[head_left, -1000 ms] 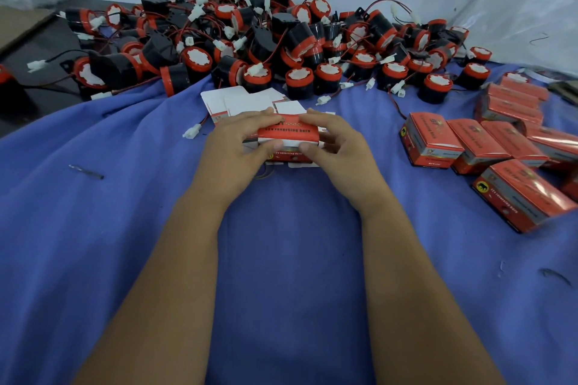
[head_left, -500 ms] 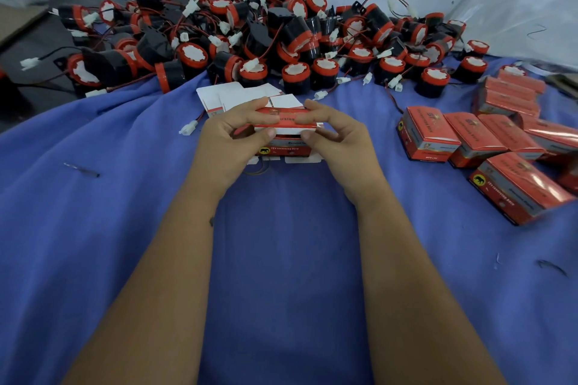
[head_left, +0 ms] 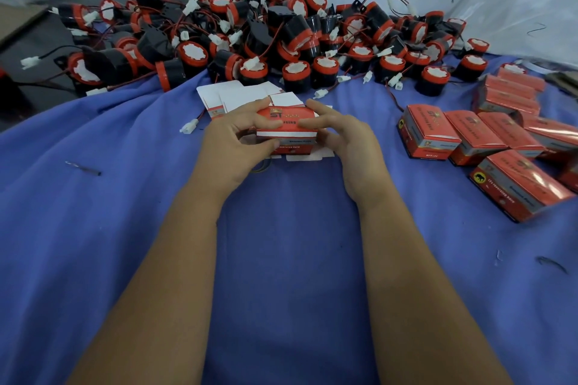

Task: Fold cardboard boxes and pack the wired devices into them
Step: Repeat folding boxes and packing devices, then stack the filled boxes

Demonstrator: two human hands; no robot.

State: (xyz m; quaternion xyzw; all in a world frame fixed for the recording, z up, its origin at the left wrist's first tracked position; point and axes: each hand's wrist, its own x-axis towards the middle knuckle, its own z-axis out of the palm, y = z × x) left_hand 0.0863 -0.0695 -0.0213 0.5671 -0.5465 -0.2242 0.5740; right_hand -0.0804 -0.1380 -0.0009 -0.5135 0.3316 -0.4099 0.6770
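Observation:
A small red cardboard box (head_left: 287, 125) with white flaps sits between both hands above the blue cloth (head_left: 281, 259). My left hand (head_left: 234, 144) grips its left end, thumb on the top face. My right hand (head_left: 350, 147) holds its right end with fingers spread over the top. Flat unfolded box blanks (head_left: 225, 97), white side up, lie just behind the box. A large heap of black-and-red wired devices (head_left: 281, 37) with white connectors covers the far side.
Several folded red boxes (head_left: 481, 137) lie in a cluster at the right. A loose white connector (head_left: 189, 127) rests left of my left hand. Clear plastic sheeting (head_left: 516, 0) hangs at the back right. A dark table edge (head_left: 28, 50) shows at the far left.
The box has opened up from nearly flat into a fuller shape. My fingers have shifted around its ends and top face.

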